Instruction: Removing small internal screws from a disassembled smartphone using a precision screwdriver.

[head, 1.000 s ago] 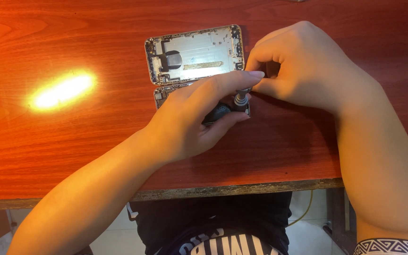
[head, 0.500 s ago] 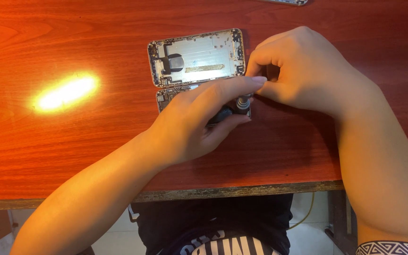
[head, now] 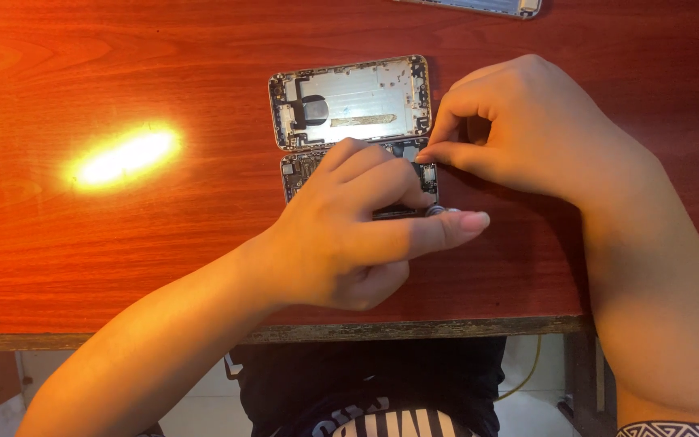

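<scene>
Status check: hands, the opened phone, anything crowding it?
Left hand lies over the lower phone half, fingers bent on it. Right hand pinches at its right edge. Upper phone shell lies open, uncovered. Another device at the table's far edge, apart.

The left hand (head: 349, 235) covers most of the lower half of the opened phone (head: 349, 101), so the parts under its palm and fingers cannot be seen. A small round metal piece (head: 435, 211) shows just beside the left thumb; too small to tell what it is. What the right hand (head: 527, 129) pinches at its fingertips is hidden. Above the right hand, a second device (head: 487, 6) is cut off by the top edge. Both forearms run out of the picture.
</scene>
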